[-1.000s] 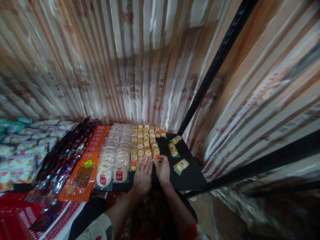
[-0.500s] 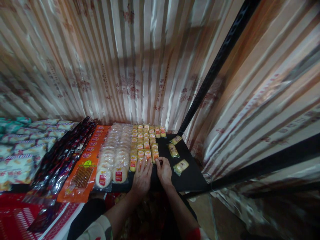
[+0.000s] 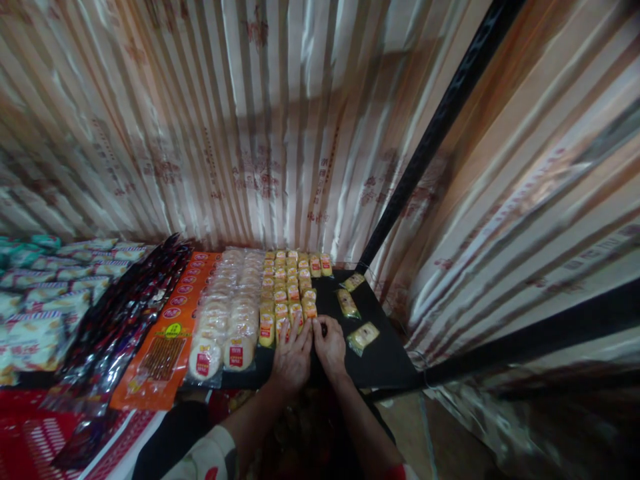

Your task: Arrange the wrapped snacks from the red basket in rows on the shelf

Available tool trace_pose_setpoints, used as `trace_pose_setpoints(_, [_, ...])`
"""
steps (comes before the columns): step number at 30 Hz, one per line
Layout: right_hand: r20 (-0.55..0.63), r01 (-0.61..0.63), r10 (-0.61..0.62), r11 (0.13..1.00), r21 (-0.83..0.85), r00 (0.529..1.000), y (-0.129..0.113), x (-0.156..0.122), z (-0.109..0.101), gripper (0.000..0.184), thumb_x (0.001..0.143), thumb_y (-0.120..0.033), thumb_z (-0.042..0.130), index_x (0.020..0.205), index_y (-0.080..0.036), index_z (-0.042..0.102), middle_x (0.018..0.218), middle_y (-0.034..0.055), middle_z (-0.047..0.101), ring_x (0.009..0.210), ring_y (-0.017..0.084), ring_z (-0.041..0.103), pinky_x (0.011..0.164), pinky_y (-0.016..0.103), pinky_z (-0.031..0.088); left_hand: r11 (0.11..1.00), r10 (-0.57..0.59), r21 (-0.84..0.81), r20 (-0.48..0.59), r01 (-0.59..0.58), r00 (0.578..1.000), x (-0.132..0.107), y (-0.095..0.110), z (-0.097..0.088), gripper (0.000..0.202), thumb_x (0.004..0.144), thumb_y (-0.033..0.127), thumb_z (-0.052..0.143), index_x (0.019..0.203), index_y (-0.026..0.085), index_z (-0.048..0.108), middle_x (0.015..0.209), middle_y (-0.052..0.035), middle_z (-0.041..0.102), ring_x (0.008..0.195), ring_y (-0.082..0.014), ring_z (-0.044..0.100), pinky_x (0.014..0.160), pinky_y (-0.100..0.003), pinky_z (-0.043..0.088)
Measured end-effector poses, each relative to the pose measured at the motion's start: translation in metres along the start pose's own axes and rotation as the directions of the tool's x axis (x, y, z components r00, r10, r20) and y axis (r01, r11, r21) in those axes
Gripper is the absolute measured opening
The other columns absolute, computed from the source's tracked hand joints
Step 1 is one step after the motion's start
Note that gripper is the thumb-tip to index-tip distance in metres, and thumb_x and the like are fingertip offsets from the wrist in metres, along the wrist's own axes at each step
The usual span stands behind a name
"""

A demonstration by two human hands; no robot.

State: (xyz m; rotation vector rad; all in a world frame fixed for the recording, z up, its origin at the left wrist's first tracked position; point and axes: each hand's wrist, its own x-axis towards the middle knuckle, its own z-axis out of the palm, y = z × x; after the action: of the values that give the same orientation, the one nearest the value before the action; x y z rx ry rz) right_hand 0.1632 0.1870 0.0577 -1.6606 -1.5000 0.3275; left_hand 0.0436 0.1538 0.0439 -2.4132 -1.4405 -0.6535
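My left hand point(image 3: 291, 358) lies flat on the black shelf point(image 3: 385, 360), fingers stretched out onto the near end of the rows of small yellow snack packets point(image 3: 290, 287). Right beside it, my right hand point(image 3: 330, 345) has its fingers curled, pinching at the nearest packet of the right-hand row. Three loose yellow packets point(image 3: 362, 336) lie apart on the shelf to the right of my hands.
Left of the yellow rows lie round white cake packs point(image 3: 225, 320), orange packets point(image 3: 165, 347), dark glossy packets point(image 3: 125, 313) and pale wrapped snacks point(image 3: 45, 300). A red basket point(image 3: 30, 440) sits at bottom left. A black post point(image 3: 440, 127) and striped plastic sheeting point(image 3: 250, 120) close in the shelf.
Both hands have drawn a little toward me and closer together. My right hand has slid down from the end packet of the row to just below it.
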Motion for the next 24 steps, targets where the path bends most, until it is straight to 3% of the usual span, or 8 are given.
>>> trace_pose_setpoints(3, [-0.013, -0.078, 0.079, 0.993, 0.088, 0.997, -0.001, 0.007, 0.001, 0.040, 0.080, -0.048, 0.037, 0.095, -0.016, 0.057, 0.099, 0.0122, 0.060, 0.091, 0.023, 0.053, 0.084, 0.039, 0.041, 1.000, 0.002, 0.009, 0.014, -0.002, 1.000, 0.001, 0.000, -0.003, 0.050, 0.082, 0.026, 0.039, 0.131, 0.019, 0.037, 0.143, -0.0033, 0.029, 0.133, -0.0258, 0.017, 0.107, -0.047, 0.018])
trace_pose_setpoints(7, [0.096, -0.181, 0.166, 0.967, 0.181, 0.981, -0.007, 0.021, 0.002, 0.051, 0.081, -0.048, 0.035, 0.118, -0.016, 0.049, 0.116, 0.0124, 0.055, 0.105, 0.023, 0.049, 0.093, 0.040, 0.038, 0.999, -0.003, 0.032, 0.017, 0.002, 1.000, 0.002, 0.001, -0.006, 0.048, 0.082, 0.026, 0.038, 0.130, 0.020, 0.038, 0.143, -0.0021, 0.030, 0.133, -0.0244, 0.017, 0.106, -0.046, 0.019])
trace_pose_setpoints(15, [0.130, -0.049, 0.023, 0.979, 0.197, 0.991, -0.012, 0.031, 0.010, 0.051, 0.084, -0.047, 0.030, 0.118, -0.016, 0.051, 0.121, 0.0097, 0.054, 0.117, 0.021, 0.042, 0.100, 0.041, 0.031, 0.999, -0.019, 0.027, -0.023, 0.019, 1.000, 0.000, 0.002, 0.000, 0.046, 0.084, 0.027, 0.037, 0.130, 0.022, 0.038, 0.139, -0.0016, 0.036, 0.131, -0.0245, 0.023, 0.106, -0.047, 0.020])
trace_pose_setpoints(24, [0.100, -0.038, 0.027, 0.993, 0.110, 0.995, 0.000, 0.022, 0.016, 0.055, 0.084, -0.045, 0.031, 0.126, -0.012, 0.043, 0.127, 0.0134, 0.049, 0.119, 0.022, 0.041, 0.099, 0.041, 0.033, 0.999, -0.019, 0.029, -0.043, 0.021, 0.999, -0.004, 0.001, 0.003, 0.045, 0.084, 0.027, 0.038, 0.129, 0.022, 0.040, 0.140, -0.0012, 0.035, 0.131, -0.0241, 0.025, 0.106, -0.047, 0.021])
